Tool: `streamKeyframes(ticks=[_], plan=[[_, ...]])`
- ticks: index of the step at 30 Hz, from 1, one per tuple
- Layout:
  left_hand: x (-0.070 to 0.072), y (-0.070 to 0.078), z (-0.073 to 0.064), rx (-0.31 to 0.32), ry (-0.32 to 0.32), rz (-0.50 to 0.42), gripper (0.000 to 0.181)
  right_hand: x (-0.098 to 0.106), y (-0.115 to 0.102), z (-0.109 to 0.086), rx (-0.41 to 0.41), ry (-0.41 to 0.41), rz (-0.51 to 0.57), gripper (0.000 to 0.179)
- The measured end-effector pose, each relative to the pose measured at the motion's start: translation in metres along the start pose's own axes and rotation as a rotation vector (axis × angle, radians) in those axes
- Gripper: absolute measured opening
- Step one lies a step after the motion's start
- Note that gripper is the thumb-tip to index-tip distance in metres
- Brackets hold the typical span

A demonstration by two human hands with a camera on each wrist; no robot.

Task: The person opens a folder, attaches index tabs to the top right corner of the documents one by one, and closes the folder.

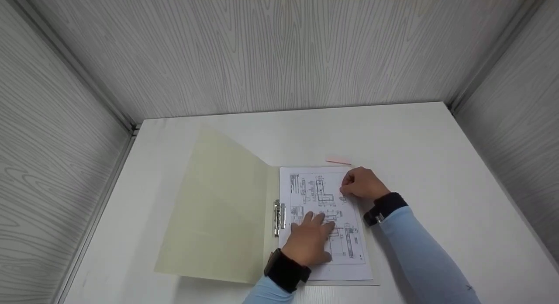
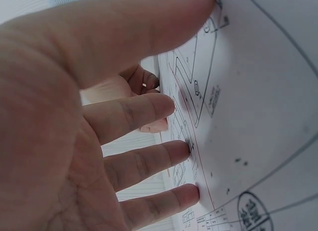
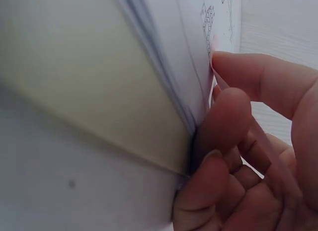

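A cream folder (image 1: 214,208) lies opened, its cover raised at the left. Printed technical drawings (image 1: 349,269) rest on its right side, beside a metal clip (image 1: 277,219) at the spine. My left hand (image 1: 308,240) presses on the top sheet with its fingers spread; in the left wrist view the fingertips (image 2: 191,193) touch the paper. At the upper right edge of the papers, my right hand (image 1: 364,184) pinches a thin translucent pink strip (image 3: 271,151), seen in the right wrist view. Its fingers are curled against the edges of the sheets (image 3: 164,67).
A small pale pink slip (image 1: 338,159) with a red edge lies just above the folder's top edge. The white table (image 1: 436,164) is enclosed by grey wood-grain panels (image 1: 270,50) at the back and both sides.
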State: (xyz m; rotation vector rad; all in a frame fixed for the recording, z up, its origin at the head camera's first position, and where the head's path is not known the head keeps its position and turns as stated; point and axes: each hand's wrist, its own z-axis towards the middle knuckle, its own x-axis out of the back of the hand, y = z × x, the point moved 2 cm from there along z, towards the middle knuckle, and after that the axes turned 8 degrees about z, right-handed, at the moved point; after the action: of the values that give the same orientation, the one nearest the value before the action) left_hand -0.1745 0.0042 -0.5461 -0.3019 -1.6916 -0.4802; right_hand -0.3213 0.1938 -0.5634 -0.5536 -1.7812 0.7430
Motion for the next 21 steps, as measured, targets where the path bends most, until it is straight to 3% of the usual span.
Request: streamKeyframes(ticks=[13, 21], plan=[[0.0019, 0.0015, 0.0001, -0.001, -0.009, 0.005, 0.079, 0.0045, -0.0049, -0.0043, 0.036, -0.068, -0.077, 0.021], [0.0014, 0.0003, 0.0001, -0.01, 0.002, 0.006, 0.079, -0.0008, -0.0039, -0.0027, -0.026, 0.004, -0.035, 0.017]])
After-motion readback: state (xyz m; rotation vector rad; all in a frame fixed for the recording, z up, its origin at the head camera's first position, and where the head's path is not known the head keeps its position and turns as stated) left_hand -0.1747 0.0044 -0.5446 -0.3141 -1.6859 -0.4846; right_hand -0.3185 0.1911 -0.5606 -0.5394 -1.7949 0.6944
